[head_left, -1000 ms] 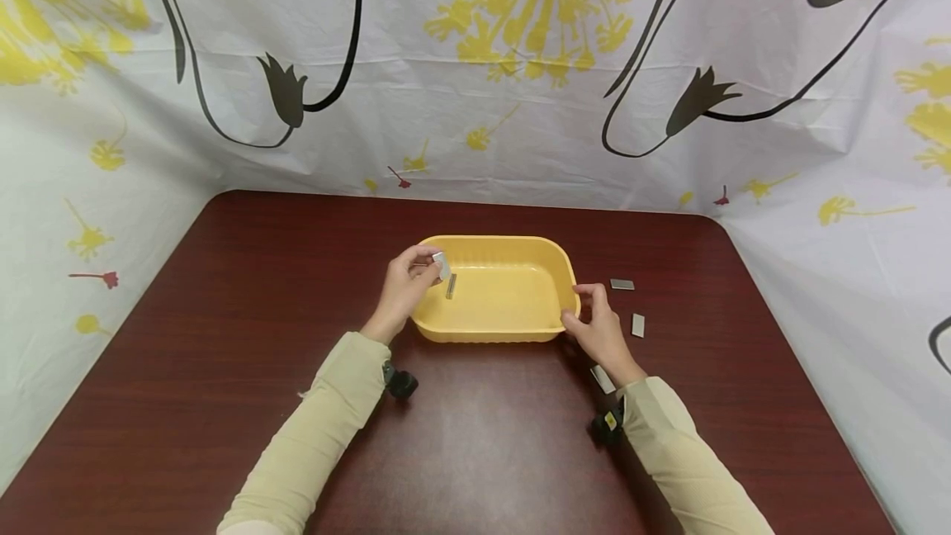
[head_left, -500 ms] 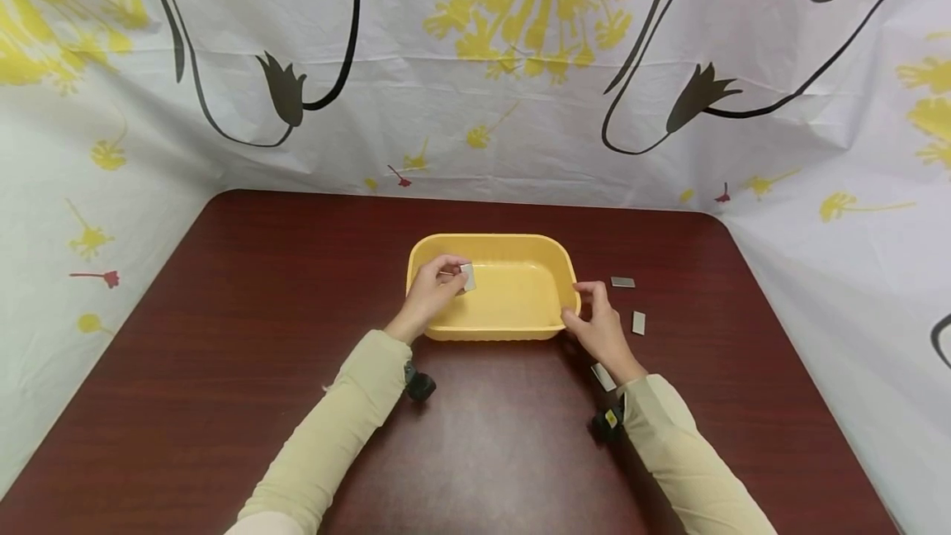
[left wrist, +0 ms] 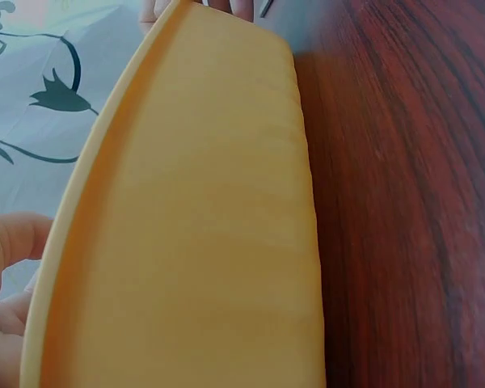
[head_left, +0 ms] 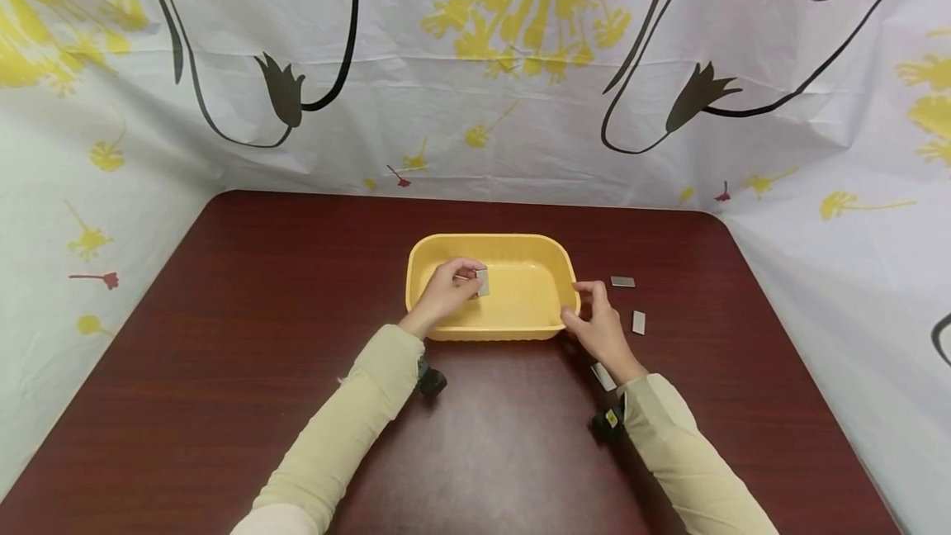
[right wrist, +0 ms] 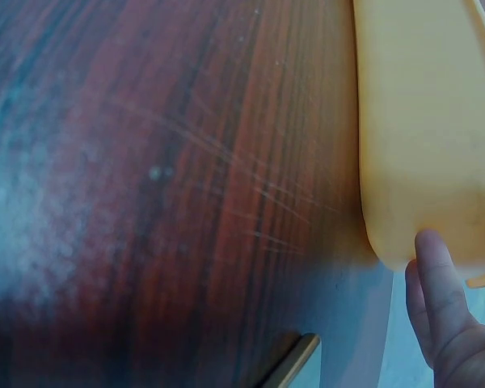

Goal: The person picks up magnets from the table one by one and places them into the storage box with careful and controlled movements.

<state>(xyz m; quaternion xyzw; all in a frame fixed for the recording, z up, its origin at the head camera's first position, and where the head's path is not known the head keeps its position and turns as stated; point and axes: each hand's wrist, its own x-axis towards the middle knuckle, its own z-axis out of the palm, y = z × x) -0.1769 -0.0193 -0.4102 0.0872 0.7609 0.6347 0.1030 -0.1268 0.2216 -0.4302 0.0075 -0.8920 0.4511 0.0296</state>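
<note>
A shallow yellow plastic tray (head_left: 520, 330) with rounded corners stands mid-table. My left hand (head_left: 447, 291) is over its left half, pinching a small pale grey rectangular block (head_left: 483, 282) between thumb and fingers. In the left wrist view the tray wall hides this block, and only part of the fingers shows past the rim. At the tray's right end my right hand (head_left: 600, 329) holds the rim, thumb by the front corner. Its fingers (right wrist: 440, 283) touch the outer wall in the right wrist view. The tray floor under my left hand is hidden.
Right of the tray lie similar blocks: one (head_left: 622, 281) at the back and one (head_left: 638, 323) nearer. Another block (head_left: 603, 376) lies partly under my right wrist. The dark red wooden table (head_left: 297, 271) meets a patterned white cloth (head_left: 475, 155) behind.
My left hand has moved right over the tray with its block. A block seen inside the tray at the left a second ago is now hidden. The right hand stays put.
</note>
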